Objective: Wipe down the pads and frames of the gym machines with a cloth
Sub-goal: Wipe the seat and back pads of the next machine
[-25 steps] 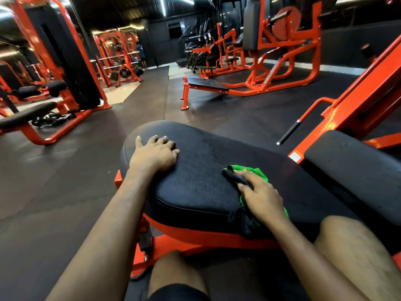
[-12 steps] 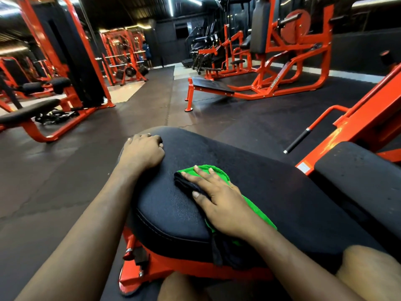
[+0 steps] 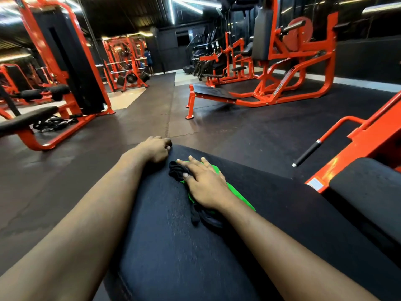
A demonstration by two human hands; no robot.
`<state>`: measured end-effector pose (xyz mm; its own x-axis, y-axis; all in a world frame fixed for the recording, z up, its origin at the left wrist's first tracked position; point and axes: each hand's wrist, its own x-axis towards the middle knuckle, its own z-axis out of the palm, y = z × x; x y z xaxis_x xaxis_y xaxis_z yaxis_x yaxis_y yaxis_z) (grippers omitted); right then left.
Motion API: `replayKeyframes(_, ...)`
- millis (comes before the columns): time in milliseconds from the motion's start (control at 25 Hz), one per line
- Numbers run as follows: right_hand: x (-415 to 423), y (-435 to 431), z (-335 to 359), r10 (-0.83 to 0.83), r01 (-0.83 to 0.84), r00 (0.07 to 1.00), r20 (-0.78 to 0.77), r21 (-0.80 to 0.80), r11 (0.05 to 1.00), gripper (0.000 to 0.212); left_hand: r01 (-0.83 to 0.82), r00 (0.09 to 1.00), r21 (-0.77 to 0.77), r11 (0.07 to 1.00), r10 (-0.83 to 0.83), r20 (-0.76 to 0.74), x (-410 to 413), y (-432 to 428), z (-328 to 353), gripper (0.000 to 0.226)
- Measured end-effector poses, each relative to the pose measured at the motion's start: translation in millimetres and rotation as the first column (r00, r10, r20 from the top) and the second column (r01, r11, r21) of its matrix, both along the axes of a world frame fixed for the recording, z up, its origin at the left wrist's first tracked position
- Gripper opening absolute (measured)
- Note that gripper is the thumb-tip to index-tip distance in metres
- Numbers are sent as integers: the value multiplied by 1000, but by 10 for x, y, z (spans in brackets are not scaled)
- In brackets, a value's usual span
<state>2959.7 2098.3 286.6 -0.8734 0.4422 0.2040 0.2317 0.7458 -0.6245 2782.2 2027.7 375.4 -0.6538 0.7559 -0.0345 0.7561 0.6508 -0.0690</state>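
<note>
A long black seat pad (image 3: 173,246) fills the lower middle of the head view. A green and black cloth (image 3: 236,194) lies on its far part. My right hand (image 3: 204,181) presses flat on the cloth with fingers straight and spread. My left hand (image 3: 155,149) sits on the pad's far left edge, with its fingers curled over the rim. The two hands are close together. The machine's orange frame (image 3: 358,153) rises at the right beside a second black pad (image 3: 373,192).
A black-gripped handle (image 3: 308,153) sticks out from the orange frame on the right. An orange machine with a low bench (image 3: 213,92) stands ahead. A weight-stack machine (image 3: 71,68) and a padded bench (image 3: 26,120) are on the left. Dark rubber floor (image 3: 65,170) surrounds the pad.
My right hand has slid the cloth forward and left along the pad toward my left hand. My left hand moved to the pad's far edge and curled over it. The camera has moved closer.
</note>
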Motion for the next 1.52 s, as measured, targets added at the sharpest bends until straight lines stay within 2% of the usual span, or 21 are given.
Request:
replayKeyframes(240, -821, 538, 71, -175, 171, 983, 56, 70, 983, 43, -13, 1000, -41, 999, 13, -7, -208, 262, -106, 51)
replayKeyframes(360, -1103, 737, 112, -272, 270, 962, 0, 141, 953, 36, -6, 1000, -78, 997, 6, -5, -267, 254, -156, 49)
replayKeyframes(480, -1168, 898, 92, -307, 308, 951, -29, 106, 945, 31, 6, 1000, -95, 995, -9, -29, -241, 236, -157, 47)
replayKeyframes(560, -1077, 929, -14, -347, 358, 929, -130, 73, 931, 27, 11, 999, -90, 996, -14, -30, -215, 242, -142, 46)
replayKeyframes(600, -1012, 934, -64, -376, 394, 895, -239, 29, 919, 24, 17, 999, -90, 996, -20, -30, -204, 236, -142, 45)
replayKeyframes(680, -883, 921, -65, -413, 424, 772, -483, -92, 901, 22, 26, 999, -75, 997, -30, -45, -221, 221, -165, 46)
replayKeyframes(720, -841, 918, -13, -407, 400, 728, -551, -140, 906, 25, 27, 998, -60, 998, -30, -52, -247, 221, -174, 47)
replayKeyframes(760, -822, 914, 47, -365, 346, 759, -539, -140, 928, 29, 21, 998, -46, 999, -24, -54, -273, 219, -180, 48)
replayKeyframes(800, -832, 896, 89, -286, 269, 856, -430, -101, 958, 34, 15, 998, -42, 999, -17, -54, -297, 213, -190, 48)
replayKeyframes(840, -859, 861, 100, -188, 177, 950, -247, -66, 982, 39, 10, 999, -49, 999, -12, -49, -316, 212, -194, 48)
replayKeyframes(880, -896, 834, 71, -98, 94, 993, -72, -59, 994, 44, 4, 999, -57, 998, -6, -38, -326, 214, -198, 46)
replayKeyframes(920, -924, 839, 25, -46, 49, 998, 41, -81, 996, 47, -1, 999, -62, 998, -1, -34, -324, 215, -205, 45)
replayKeyframes(960, -957, 873, -11, -33, 42, 995, 89, -105, 994, 49, 0, 999, -61, 998, -2, -37, -324, 216, -199, 45)
replayKeyframes(1080, -921, 1048, -94, -107, 129, 985, 138, -164, 978, 48, 5, 999, -52, 999, -7, -32, -271, 209, -184, 44)
replayKeyframes(1200, -705, 1287, -244, -258, 297, 943, 209, -187, 936, 55, 20, 999, -50, 999, -22, -44, -295, 201, -204, 41)
replayKeyframes(1360, -429, 1450, -407, -432, 460, 880, 197, -131, 878, 38, 11, 999, -74, 997, -14, -34, -318, 220, -207, 41)
replayKeyframes(1440, -469, 1265, -289, -421, 432, 899, 119, -91, 897, 36, 12, 999, -80, 997, -16, -51, -288, 235, -205, 40)
replayKeyframes(1520, -602, 1005, -148, -305, 305, 952, 12, -28, 952, 35, -1, 999, -77, 997, -4, -54, -259, 237, -200, 40)
